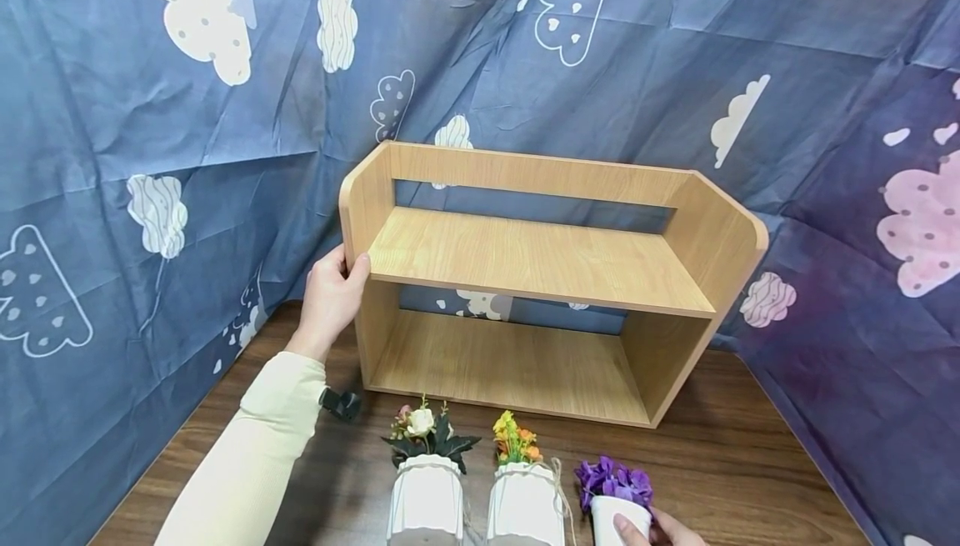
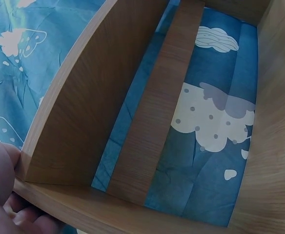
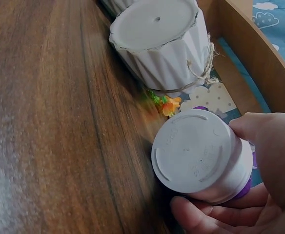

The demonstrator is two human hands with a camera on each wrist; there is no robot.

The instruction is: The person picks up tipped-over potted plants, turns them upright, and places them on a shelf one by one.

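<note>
In the head view, the left hand (image 1: 330, 300) grips the left side panel (image 1: 363, 204) of a light wooden two-tier shelf (image 1: 525, 258); the right hand (image 1: 667, 531) pinches a small round white pot with purple flowers (image 1: 606, 517), near a fluted white pot with yellow-orange flowers (image 1: 523, 506).

The left wrist view shows curled fingers (image 2: 40, 224) under the wood's edge.

The right wrist view alone reveals the small pot's flat base (image 3: 191, 151); its contact with the brown wood-grain worktop (image 3: 50, 117) is hard to judge.
</note>
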